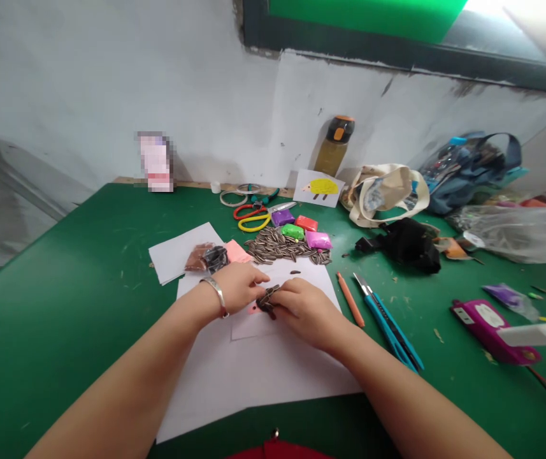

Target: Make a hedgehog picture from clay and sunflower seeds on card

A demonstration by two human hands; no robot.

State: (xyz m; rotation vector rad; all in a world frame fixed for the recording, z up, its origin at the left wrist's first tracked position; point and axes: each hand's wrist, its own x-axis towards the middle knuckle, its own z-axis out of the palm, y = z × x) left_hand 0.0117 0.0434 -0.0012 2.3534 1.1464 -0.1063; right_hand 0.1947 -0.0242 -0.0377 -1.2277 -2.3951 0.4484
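Note:
A small figure with a pink face end and striped sunflower seeds over its dark body lies on a small white card on larger white paper. My left hand, with a silver bracelet, rests at the figure's left side, fingers stretched toward it. At its right side, my right hand has thumb and fingers pinched together on a sunflower seed, mostly hidden by the fingers. One loose seed lies on the paper just behind. Farther back is a pile of sunflower seeds.
Clay packets lie on the seed pile. Scissors and a picture card are behind. On the right are an orange stick, a blue utility knife, a black pouch and a magenta glue gun.

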